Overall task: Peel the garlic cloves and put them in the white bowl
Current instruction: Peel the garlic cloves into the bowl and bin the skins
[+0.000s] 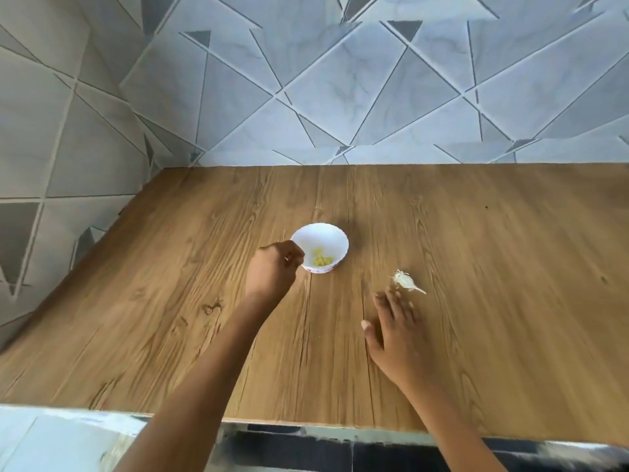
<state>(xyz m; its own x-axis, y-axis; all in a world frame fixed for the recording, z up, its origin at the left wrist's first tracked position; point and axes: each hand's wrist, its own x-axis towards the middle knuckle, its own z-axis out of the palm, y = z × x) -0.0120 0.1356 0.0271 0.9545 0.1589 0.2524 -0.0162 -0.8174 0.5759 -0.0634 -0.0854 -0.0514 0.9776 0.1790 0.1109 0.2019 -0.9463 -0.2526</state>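
Observation:
A small white bowl stands on the wooden table and holds a few yellowish peeled garlic cloves. My left hand hovers at the bowl's left rim with its fingers curled; whether it holds anything I cannot tell. To the right of the bowl lies a pale lump of garlic with papery skin. My right hand is spread flat just in front of that garlic, fingertips a short way from it, and is blurred.
The wooden table runs up to a tiled wall at the back and on the left. Its front edge lies near the bottom of the view, with a white surface below at the left.

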